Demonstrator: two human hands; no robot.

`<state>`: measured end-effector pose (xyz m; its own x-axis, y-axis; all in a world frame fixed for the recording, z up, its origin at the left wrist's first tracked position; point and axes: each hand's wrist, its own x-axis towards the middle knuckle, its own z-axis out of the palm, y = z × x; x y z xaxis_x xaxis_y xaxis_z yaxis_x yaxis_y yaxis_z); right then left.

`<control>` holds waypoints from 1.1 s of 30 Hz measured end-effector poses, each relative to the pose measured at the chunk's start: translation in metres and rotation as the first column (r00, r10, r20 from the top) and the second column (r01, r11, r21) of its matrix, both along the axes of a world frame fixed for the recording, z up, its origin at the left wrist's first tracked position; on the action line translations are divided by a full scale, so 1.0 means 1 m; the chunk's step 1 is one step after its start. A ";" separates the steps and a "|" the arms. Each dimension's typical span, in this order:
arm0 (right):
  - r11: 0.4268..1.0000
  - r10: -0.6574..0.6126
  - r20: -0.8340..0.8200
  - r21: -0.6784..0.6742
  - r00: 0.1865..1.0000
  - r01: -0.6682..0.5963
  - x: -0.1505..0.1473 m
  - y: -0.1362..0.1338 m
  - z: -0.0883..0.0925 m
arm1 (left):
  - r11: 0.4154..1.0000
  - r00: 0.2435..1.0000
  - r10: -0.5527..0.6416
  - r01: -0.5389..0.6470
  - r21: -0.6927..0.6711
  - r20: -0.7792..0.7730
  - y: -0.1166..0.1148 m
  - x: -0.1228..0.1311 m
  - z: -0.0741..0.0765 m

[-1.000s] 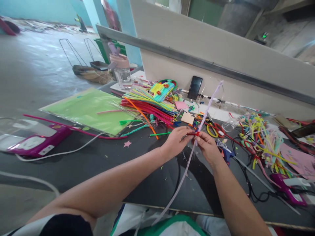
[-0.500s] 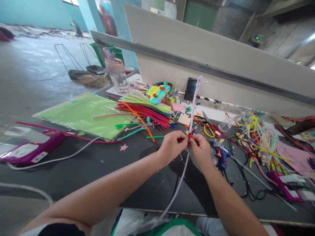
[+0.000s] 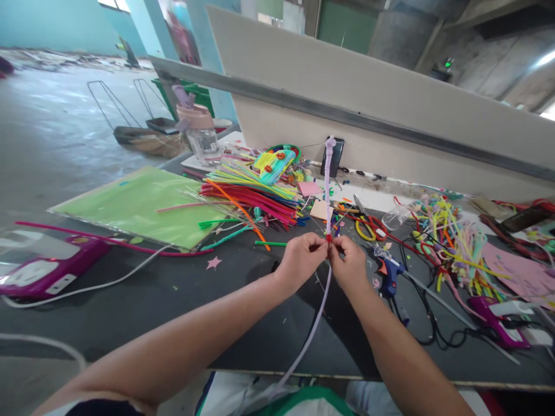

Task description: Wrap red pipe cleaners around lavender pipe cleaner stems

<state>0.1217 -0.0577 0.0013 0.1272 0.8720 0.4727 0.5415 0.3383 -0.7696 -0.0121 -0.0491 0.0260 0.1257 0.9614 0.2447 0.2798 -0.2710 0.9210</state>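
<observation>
A lilac pipe cleaner [image 3: 328,190] stands upright between my hands, its upper part thick and twisted with a small knob at the tip. Its thinner tail curves down over the table edge towards my lap. My left hand [image 3: 298,263] pinches it from the left, at a small red piece [image 3: 329,237] wrapped around the stem. From the right, my right hand [image 3: 349,266] closes thumb and fingers on the same spot. The fingertips of both hands nearly meet and partly hide the red piece.
Bundled coloured pipe cleaners [image 3: 255,199] lie behind my left hand, beside a green sheet [image 3: 130,199]. To the right are scissors [image 3: 366,225], a blue glue gun [image 3: 391,276] with cables and a tangled heap of pipe cleaners [image 3: 455,237]. A bottle [image 3: 202,136] stands at back left.
The top of the lilac pipe cleaner has swung left and now stands straighter. Both hands keep their pinch at the red piece. The whole view has shifted slightly.
</observation>
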 end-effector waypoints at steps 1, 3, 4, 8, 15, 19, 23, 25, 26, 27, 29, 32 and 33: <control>0.999 0.020 -0.071 -0.038 0.997 -0.023 0.002 0.002 0.000 | 0.999 0.999 -0.036 0.036 0.004 0.007 0.000 -0.001 0.001; 0.985 0.089 -0.305 -0.113 0.948 -0.129 0.007 0.005 0.001 | 0.983 0.983 -0.180 0.181 -0.015 0.045 0.001 -0.006 0.004; 0.969 0.129 -0.440 -0.133 0.889 -0.207 0.010 0.007 0.002 | 0.961 0.960 -0.270 0.274 -0.046 0.076 0.003 -0.010 0.007; 0.873 0.258 -0.751 -0.090 0.609 -0.480 0.020 0.008 0.006 | 0.883 0.889 -0.371 0.427 -0.194 0.269 0.017 -0.023 0.014; 0.701 0.361 -0.821 -0.073 0.441 -0.709 0.010 -0.001 0.003 | 0.875 0.847 -0.440 0.479 -0.067 0.299 0.021 -0.023 0.011; 0.654 0.375 -0.831 -0.076 0.410 -0.753 0.009 -0.002 0.003 | 0.871 0.833 -0.467 0.491 -0.005 0.298 0.019 -0.023 0.006; 0.658 0.369 -0.813 -0.113 0.450 -0.745 0.009 -0.003 0.008 | 0.838 0.803 -0.510 0.545 -0.032 0.309 0.016 -0.024 0.003; 0.689 0.359 -0.785 -0.143 0.505 -0.711 0.008 -0.003 0.009 | 0.845 0.818 -0.511 0.535 -0.021 0.265 0.015 -0.024 0.001; 0.709 0.357 -0.763 -0.155 0.539 -0.688 0.007 -0.003 0.010 | 0.859 0.838 -0.498 0.511 -0.001 0.224 0.015 -0.023 -0.001; 0.730 0.356 -0.733 -0.169 0.580 -0.662 0.006 -0.003 0.010 | 0.879 0.864 -0.473 0.476 0.024 0.176 0.014 -0.022 -0.002; 0.778 0.352 -0.651 -0.195 0.672 -0.597 0.005 -0.004 0.011 | 0.916 0.912 -0.400 0.394 0.071 0.091 0.013 -0.019 -0.006; 0.856 0.281 -0.536 -0.235 0.796 -0.460 0.001 -0.006 0.013 | 0.949 0.953 -0.302 0.299 0.100 0.023 0.012 -0.014 -0.010; 0.873 0.248 -0.518 -0.248 0.819 -0.421 -0.001 -0.006 0.014 | 0.954 0.959 -0.284 0.282 0.101 0.012 0.012 -0.013 -0.011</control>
<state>0.1212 -0.0637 0.0153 -0.0780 0.9914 0.1051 0.0004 0.1055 -0.9944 -0.0252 -0.0369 0.0152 0.3818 0.8588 0.3416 0.1550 -0.4238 0.8924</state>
